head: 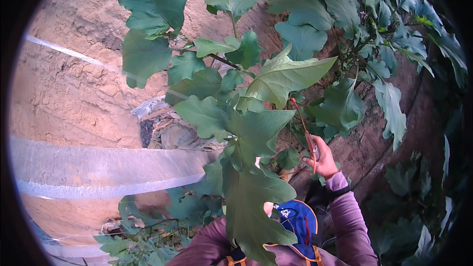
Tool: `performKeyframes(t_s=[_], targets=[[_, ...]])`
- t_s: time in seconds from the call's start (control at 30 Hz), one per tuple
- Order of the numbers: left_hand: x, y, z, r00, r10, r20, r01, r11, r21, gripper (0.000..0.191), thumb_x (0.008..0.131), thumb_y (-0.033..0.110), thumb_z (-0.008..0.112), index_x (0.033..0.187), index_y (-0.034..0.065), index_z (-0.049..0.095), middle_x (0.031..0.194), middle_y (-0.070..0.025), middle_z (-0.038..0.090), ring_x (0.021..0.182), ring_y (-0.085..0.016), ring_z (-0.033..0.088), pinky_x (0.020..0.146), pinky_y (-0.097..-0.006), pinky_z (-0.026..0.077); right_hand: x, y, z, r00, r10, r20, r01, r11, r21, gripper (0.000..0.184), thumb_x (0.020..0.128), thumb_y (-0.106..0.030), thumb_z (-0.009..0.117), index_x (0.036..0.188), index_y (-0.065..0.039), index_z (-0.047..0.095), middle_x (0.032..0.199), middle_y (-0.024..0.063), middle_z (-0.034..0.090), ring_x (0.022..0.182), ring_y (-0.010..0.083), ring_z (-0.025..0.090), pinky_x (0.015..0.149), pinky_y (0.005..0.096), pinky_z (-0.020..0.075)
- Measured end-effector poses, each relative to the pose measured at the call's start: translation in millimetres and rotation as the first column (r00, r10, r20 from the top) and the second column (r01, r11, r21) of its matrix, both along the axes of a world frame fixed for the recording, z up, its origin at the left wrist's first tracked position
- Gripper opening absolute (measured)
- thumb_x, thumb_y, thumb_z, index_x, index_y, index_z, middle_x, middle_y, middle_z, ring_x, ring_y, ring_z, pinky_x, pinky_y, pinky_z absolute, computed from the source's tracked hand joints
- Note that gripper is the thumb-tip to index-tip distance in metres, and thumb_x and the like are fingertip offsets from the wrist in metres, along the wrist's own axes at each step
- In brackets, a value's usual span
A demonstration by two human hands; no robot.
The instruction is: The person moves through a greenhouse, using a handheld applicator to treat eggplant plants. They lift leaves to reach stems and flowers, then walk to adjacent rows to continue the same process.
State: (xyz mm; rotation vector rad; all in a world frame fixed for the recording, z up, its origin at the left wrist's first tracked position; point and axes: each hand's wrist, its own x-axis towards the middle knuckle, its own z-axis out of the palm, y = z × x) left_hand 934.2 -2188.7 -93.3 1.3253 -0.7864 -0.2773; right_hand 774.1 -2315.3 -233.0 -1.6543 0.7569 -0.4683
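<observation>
My right hand [321, 159] grips a slim red-orange tool [309, 140] with a loop at its lower end. It resembles pruning scissors; its long thin part points up into the foliage. Directly before me rises an eggplant plant, its broad lobed leaves [255, 133] filling the middle of the view. My left sleeve [208, 242] runs in behind a large leaf [255, 199]. Only small patches of skin show between the leaves, so my left hand is mostly hidden and its grip cannot be made out. A blue bag or apron [301, 221] with orange trim hangs at my front.
More eggplant foliage [380, 37] crowds the right side, with a small purple flower [364, 14]. Left of the plant, a pale concrete-like strip [103, 166] crosses bare sandy soil [81, 107]. A white strap [77, 53] stretches above crumpled debris [172, 129]. Lower plants [155, 232] grow nearby.
</observation>
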Motion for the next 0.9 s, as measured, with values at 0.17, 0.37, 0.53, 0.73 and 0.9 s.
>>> performKeyframes(t_s=[0.17, 0.37, 0.53, 0.73, 0.9], targets=[[3.8, -14.1, 5.5, 0.994, 0.106, -0.010, -0.106, 0.994, -0.037, 0.093, 0.094, 0.069, 0.043, 0.156, 0.0043, 0.020, 0.155, -0.0221, 0.035, 0.139, -0.035, 0.041, 0.114, -0.0486, 0.030, -30.0, 3.0, -27.3, 0.992, -0.050, 0.116, 0.006, 0.938, 0.348, 0.070, 0.075, -0.017, 0.082, 0.134, -0.002, 0.049, 0.113, 0.0117, 0.063, 0.106, 0.0235, 0.060, 0.095, 0.0360, 0.0466], [-15.3, -29.0, -1.0, 0.993, 0.084, 0.086, -0.084, 0.996, -0.004, 0.095, 0.093, 0.071, 0.043, 0.156, 0.0033, 0.021, 0.153, -0.0227, 0.039, 0.136, -0.035, 0.043, 0.112, -0.0481, 0.031, -111.1, -2.0, -55.0, 0.971, -0.238, 0.006, 0.222, 0.917, 0.332, 0.067, 0.078, -0.018, 0.081, 0.135, -0.002, 0.050, 0.117, 0.0092, 0.064, 0.111, 0.0204, 0.058, 0.098, 0.0344, 0.0451], [-55.5, -44.3, -6.5, 0.992, 0.036, 0.119, -0.047, 0.995, 0.088, 0.081, 0.097, 0.066, 0.041, 0.150, 0.0063, 0.031, 0.152, -0.0215, 0.040, 0.137, -0.037, 0.042, 0.110, -0.0501, 0.034, -179.1, 0.8, -52.8, 0.989, -0.149, -0.004, 0.135, 0.887, 0.441, 0.067, 0.076, -0.018, 0.080, 0.134, -0.001, 0.051, 0.116, 0.0083, 0.063, 0.110, 0.0184, 0.057, 0.098, 0.0337, 0.0443], [-108.5, -74.6, -19.5, 0.996, -0.076, -0.040, 0.081, 0.985, 0.151, 0.061, 0.101, 0.047, 0.041, 0.147, 0.0060, 0.036, 0.150, -0.0166, 0.042, 0.135, -0.035, 0.042, 0.110, -0.0517, 0.033, -236.4, 27.5, -32.4, 0.986, -0.167, 0.019, 0.149, 0.919, 0.365, 0.068, 0.070, -0.018, 0.083, 0.129, -0.001, 0.054, 0.110, 0.0112, 0.065, 0.105, 0.0236, 0.062, 0.094, 0.0360, 0.0487], [-161.1, -84.8, -45.7, 0.972, -0.194, -0.130, 0.219, 0.951, 0.218, 0.081, 0.095, 0.062, 0.048, 0.152, 0.0057, 0.032, 0.155, -0.0153, 0.037, 0.136, -0.032, 0.042, 0.111, -0.0489, 0.031, -258.0, 15.6, -25.8, 0.937, -0.346, 0.042, 0.321, 0.904, 0.283, 0.068, 0.068, -0.015, 0.081, 0.129, -0.001, 0.054, 0.110, 0.0148, 0.063, 0.105, 0.0276, 0.063, 0.093, 0.0375, 0.0494]])
